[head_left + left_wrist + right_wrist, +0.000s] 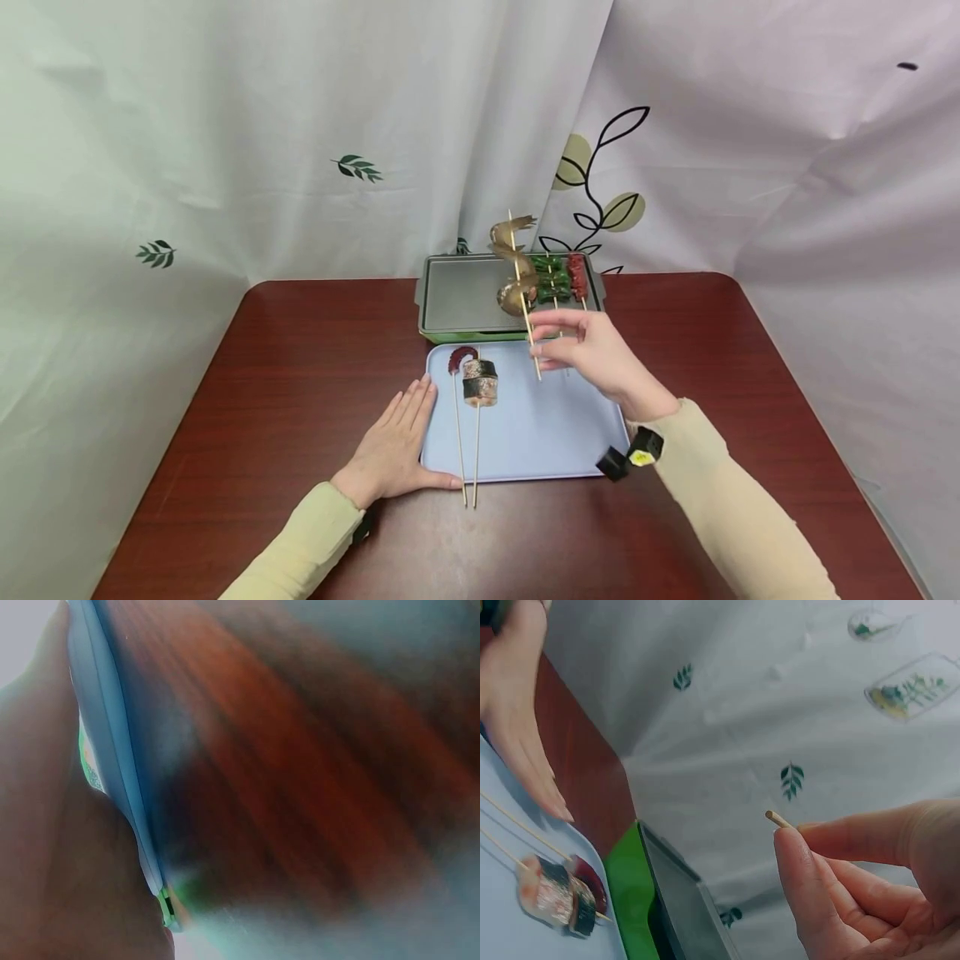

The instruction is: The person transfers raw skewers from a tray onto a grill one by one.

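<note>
My right hand pinches the bare lower end of a skewer of brown, shrimp-like pieces between thumb and fingers. These pieces overlap the grill pan in the head view. In the right wrist view, only the stick's blunt end pokes out past the fingertips. My left hand rests along the left edge of the pale blue tray, fingers straight and thumb at the front edge. On the tray's left side lie a skewer with a dark red curled piece and one with black-banded pale rolls.
Skewers with green folded pieces and red pieces lie at the grill pan's right end. This pan, with a green base, stands behind the tray on a reddish-brown table. White curtains hang close around the back and sides.
</note>
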A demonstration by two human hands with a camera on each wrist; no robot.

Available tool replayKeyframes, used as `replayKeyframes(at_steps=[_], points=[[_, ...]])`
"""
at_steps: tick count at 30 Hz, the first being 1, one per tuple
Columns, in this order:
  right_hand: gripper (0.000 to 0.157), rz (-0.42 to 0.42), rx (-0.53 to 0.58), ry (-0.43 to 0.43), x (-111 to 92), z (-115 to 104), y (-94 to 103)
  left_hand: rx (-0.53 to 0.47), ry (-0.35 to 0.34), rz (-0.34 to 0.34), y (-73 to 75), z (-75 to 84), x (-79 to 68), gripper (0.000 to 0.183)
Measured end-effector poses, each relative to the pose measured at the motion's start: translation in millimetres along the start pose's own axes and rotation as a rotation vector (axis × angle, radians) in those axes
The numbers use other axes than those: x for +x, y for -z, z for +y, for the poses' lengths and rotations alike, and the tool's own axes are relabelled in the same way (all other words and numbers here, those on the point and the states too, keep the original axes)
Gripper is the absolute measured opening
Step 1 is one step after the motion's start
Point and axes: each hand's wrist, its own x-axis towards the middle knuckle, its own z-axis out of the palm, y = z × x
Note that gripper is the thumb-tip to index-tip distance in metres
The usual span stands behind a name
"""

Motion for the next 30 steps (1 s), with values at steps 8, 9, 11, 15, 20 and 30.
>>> replayKeyframes(at_steps=[8, 9, 11, 15, 20, 30], points=[[0.045, -0.008, 0.056, -0.085, 39, 12, -1.6, 0.012, 0.003, -0.014, -0.4, -1.0, 1.7, 0.139], [0.045, -0.014, 0.065, -0.097, 43, 14, -2.4, 0.012, 0.005, -0.015, -0.2, -1.0, 1.7, 0.139], [0.044, -0.022, 0.089, -0.124, 50, 18, -4.7, 0.009, 0.005, -0.017, 0.0, -1.1, 1.5, 0.139], [0.042, -0.031, 0.102, -0.157, 61, 24, -11.0, 0.007, 0.008, -0.020, -0.8, -1.6, 0.8, 0.139], [0.041, -0.008, 0.126, -0.192, 69, 28, -17.4, 0.000, 0.010, -0.016, -2.3, -1.8, 0.3, 0.139], [0.039, 0.021, 0.080, -0.237, 67, 34, -24.3, -0.027, 0.009, 0.001, -0.3, 0.0, 0.0, 0.140]])
